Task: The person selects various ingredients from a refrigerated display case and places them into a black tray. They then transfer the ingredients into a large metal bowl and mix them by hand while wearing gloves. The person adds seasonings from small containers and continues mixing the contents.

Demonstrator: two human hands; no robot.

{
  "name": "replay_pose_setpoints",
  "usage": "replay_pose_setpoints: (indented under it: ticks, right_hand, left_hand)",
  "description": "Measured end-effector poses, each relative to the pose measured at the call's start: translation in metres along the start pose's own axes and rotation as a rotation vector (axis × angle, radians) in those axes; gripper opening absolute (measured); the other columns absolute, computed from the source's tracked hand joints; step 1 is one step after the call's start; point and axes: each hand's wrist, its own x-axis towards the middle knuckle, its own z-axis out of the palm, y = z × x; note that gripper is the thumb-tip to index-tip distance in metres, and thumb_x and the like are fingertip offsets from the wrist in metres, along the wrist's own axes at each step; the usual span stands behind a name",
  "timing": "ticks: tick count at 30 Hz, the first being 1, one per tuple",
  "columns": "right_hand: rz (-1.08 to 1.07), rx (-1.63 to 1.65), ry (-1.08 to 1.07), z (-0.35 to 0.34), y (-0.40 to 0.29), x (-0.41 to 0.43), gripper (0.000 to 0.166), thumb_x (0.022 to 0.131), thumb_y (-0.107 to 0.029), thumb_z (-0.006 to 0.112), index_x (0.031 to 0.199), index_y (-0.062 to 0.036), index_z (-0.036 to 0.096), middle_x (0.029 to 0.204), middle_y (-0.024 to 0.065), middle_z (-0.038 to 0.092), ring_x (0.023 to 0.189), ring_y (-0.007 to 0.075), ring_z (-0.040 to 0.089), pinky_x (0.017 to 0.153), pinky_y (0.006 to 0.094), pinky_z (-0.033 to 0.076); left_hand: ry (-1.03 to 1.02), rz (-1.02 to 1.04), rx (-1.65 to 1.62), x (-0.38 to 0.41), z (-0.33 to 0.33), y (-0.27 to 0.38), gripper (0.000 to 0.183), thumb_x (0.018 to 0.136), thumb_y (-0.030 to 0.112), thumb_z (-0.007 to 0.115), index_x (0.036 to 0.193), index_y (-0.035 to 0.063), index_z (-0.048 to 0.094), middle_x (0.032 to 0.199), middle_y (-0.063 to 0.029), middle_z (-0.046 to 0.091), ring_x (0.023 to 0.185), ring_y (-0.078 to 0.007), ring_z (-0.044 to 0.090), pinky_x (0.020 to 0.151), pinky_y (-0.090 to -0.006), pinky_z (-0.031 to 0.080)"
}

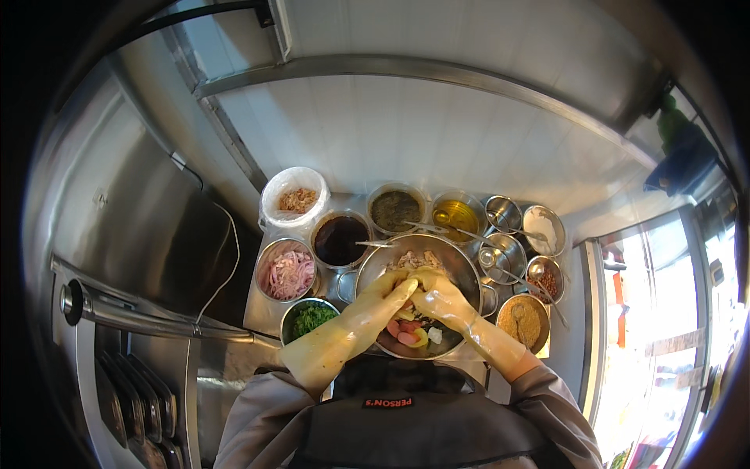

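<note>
A wide steel bowl with side handles (467, 281) stands before me. It holds pale shredded pieces, probably meat (417, 258), with sliced sausage (408, 338), a yellow-green curved piece (420, 337) and a white lump (435, 335) near its lower rim. Over the bowl's middle, my left hand (389, 287) and my right hand (433, 287) meet, both in translucent yellowish gloves. Their fingers and thumbs are brought together; whatever lies between or under them is hidden. A metal spoon handle (375, 243) reaches over the upper left rim from the tub of dark sauce (342, 241).
Around the bowl stand sliced red onion (289, 274), chopped green herbs (312, 318), a bag-lined tub (295, 218), dark seasoning (396, 211), yellow oil (463, 217), white powder (540, 227), peanuts (545, 281) and tan granules (523, 324). A steel handrail-like bar (158, 321) is at left.
</note>
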Motion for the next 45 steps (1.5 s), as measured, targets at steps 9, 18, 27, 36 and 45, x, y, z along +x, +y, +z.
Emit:
replay_pose_setpoints:
  ticks: [9,18,27,36,45]
  right_hand:
    - [0.633,0.244,0.221,0.016,0.018,-0.007,0.015,0.094,-0.014,0.056,0.097,-0.0029,0.067,0.085,0.0020,0.065,0.070,0.0099,0.058,0.064,0.0270,0.047]
    - [0.458,0.726,0.319,-0.001,0.065,-0.013,0.016,0.095,-0.007,0.050,0.086,-0.0038,0.062,0.084,0.0027,0.063,0.072,0.0105,0.054,0.069,0.0243,0.045]
    - [0.621,0.679,0.295,0.022,0.042,-0.019,0.016,0.099,-0.011,0.047,0.094,-0.0064,0.061,0.077,-0.0012,0.057,0.057,0.0068,0.049,0.048,0.0196,0.039]
    - [0.649,0.888,0.159,0.017,0.028,-0.011,0.014,0.094,-0.006,0.048,0.086,-0.0062,0.059,0.090,0.0058,0.063,0.067,0.0126,0.055,0.057,0.0248,0.046]
    - [0.554,1.017,0.221,0.025,0.032,-0.012,0.020,0.095,-0.007,0.049,0.106,0.0005,0.064,0.102,0.0094,0.066,0.089,0.0175,0.061,0.080,0.0271,0.050]
  left_hand:
    - [0.113,0.244,-0.721,0.030,0.014,-0.061,0.027,0.104,0.016,0.048,0.124,0.0000,0.056,0.112,-0.0091,0.064,0.102,-0.0191,0.063,0.093,-0.0331,0.051]
    - [0.098,-0.131,-0.586,0.026,-0.004,-0.073,0.037,0.101,0.043,0.055,0.099,0.0075,0.064,0.077,-0.0036,0.063,0.063,-0.0177,0.061,0.056,-0.0302,0.053]
    - [0.096,-0.053,-0.851,0.035,0.024,-0.090,0.029,0.101,0.020,0.048,0.124,0.0079,0.059,0.117,-0.0062,0.065,0.102,-0.0196,0.062,0.089,-0.0340,0.052]
    - [-0.046,-0.115,-1.164,0.032,0.007,-0.091,0.022,0.100,0.022,0.052,0.104,0.0033,0.062,0.090,-0.0049,0.067,0.068,-0.0171,0.064,0.054,-0.0241,0.053]
    - [-0.119,-0.153,-1.448,0.024,0.012,-0.089,0.019,0.098,0.012,0.052,0.110,0.0023,0.063,0.092,-0.0090,0.068,0.071,-0.0180,0.065,0.060,-0.0263,0.058]
